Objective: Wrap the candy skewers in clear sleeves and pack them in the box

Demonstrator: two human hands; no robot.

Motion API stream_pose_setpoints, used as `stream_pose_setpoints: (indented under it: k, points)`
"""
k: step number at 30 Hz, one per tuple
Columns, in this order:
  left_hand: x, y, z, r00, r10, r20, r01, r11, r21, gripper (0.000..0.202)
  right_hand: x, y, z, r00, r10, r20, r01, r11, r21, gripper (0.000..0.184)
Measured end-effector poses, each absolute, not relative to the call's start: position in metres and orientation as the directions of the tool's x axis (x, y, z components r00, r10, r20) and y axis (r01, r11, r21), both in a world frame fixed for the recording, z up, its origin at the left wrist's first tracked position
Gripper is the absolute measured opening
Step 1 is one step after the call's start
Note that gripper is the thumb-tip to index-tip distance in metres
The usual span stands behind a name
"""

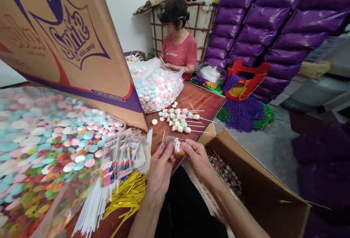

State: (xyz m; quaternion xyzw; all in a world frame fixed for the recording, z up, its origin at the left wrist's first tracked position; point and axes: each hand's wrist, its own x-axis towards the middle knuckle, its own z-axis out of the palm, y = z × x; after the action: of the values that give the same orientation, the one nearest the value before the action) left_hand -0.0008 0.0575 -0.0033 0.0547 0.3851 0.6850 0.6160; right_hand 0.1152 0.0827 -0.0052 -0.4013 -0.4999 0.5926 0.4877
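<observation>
**A:** A dark red-brown wooden surface, crowded with sweets. What are the hands at?

**B:** The left hand and right hand meet at its near edge. The fingers of both pinch a small clear printed wrapper held between them, with a thin white stick poking out at its upper left.

**A:** And close by?

**B:** Left of the fingers and lower, a bundle of shiny yellow twist ties lies beside loose white plastic sticks. Just left of the fingers is a stack of clear printed sleeves. To their right, an open brown cardboard box holds wrapped candies.

**A:** Farther off?

**B:** Beyond the fingers, skewers of pastel candy discs lie on the wood. Past those is a big clear bag of pink, blue and white discs. Behind it sits a person in a red shirt, with glossy purple sacks stacked to the right.
</observation>
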Motion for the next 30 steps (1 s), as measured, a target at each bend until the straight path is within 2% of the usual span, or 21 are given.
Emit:
stream_pose_setpoints:
  k: [3,7,10,15,19,22,24,26,28,30]
  points:
    - [0.004,0.063,-0.006,-0.444,0.858,-0.260,-0.603,-0.071,0.794,0.025,0.110,0.084,-0.007,-0.221,0.975,0.013,-0.231,-0.039,-0.972,0.029]
    - [0.011,0.067,-0.009,-0.545,0.811,-0.212,-0.494,-0.105,0.863,0.034,0.096,0.086,-0.010,-0.122,0.992,0.037,-0.280,0.001,-0.960,0.029]
    - [0.011,0.067,-0.007,-0.551,0.801,-0.235,-0.533,-0.121,0.838,0.032,0.087,0.089,-0.015,-0.094,0.996,0.010,-0.248,-0.014,-0.969,0.040]
    - [-0.007,0.064,0.002,-0.491,0.790,-0.368,-0.729,-0.142,0.670,0.030,0.084,0.095,-0.019,-0.181,0.983,-0.017,-0.136,-0.042,-0.990,0.051]
    - [-0.019,0.066,0.006,-0.589,0.716,-0.373,-0.694,-0.214,0.687,0.030,0.084,0.101,-0.016,-0.321,0.947,-0.008,-0.052,-0.027,-0.998,0.051]
    - [-0.024,0.069,0.007,-0.636,0.690,-0.344,-0.663,-0.261,0.702,0.029,0.086,0.119,-0.011,-0.350,0.933,0.083,0.121,0.133,-0.984,0.051]
    - [-0.028,0.069,0.005,-0.660,0.662,-0.357,-0.662,-0.286,0.693,0.025,0.091,0.143,-0.006,-0.307,0.928,0.212,0.320,0.310,-0.895,0.048]
    - [-0.034,0.068,0.001,-0.655,0.650,-0.386,-0.683,-0.291,0.670,0.021,0.098,0.174,-0.002,-0.254,0.891,0.375,0.576,0.451,-0.682,0.035]
    - [-0.041,0.067,-0.004,-0.630,0.658,-0.412,-0.713,-0.280,0.643,0.020,0.105,0.205,-0.001,-0.211,0.863,0.458,0.814,0.415,-0.406,0.022]
    - [-0.046,0.067,-0.009,-0.603,0.666,-0.439,-0.740,-0.263,0.619,0.020,0.112,0.230,-0.003,-0.254,0.859,0.444,0.911,0.367,-0.190,0.023]
